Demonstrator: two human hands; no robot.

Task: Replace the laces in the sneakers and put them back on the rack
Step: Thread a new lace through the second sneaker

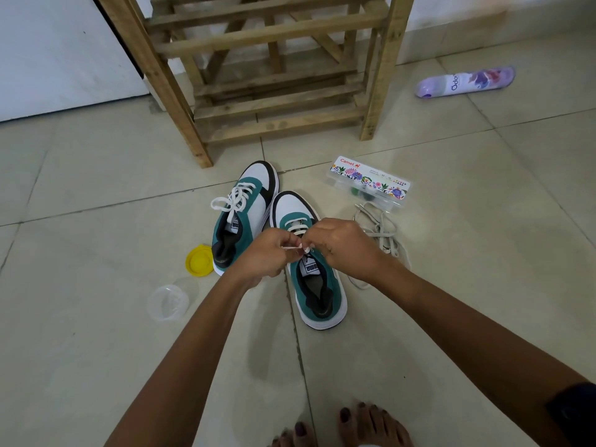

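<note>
Two green, white and black sneakers stand side by side on the tiled floor [96, 317], toes pointing toward a wooden rack [274, 75] that stands just beyond them against the wall. The left sneaker [245, 208] carries a white lace [230, 200] already tied in a bow over its tongue. The right sneaker [309, 279] sits a little closer to the person, and both hands meet above its tongue. The left hand [264, 256] has its fingers curled and pinches a thin white lace end [292, 248] that runs across to the other hand. The right hand [346, 246] is also curled, its fingertips gripping the same lace just above the upper eyelets; a few rows of white lacing show on the shoe ahead of the hands. To the right of this shoe a pile of loose off-white laces [383, 240] lies on the floor, touching a clear plastic box [371, 185] with a flowered label. A purple spray can [464, 81] lies on its side further right, well apart from the rack. Left of the sneakers lie a yellow lid [198, 261], just beside the left shoe's heel, and a clear plastic cup [167, 302] nearer the person. Bare toes [358, 424] show at the bottom edge.
</note>
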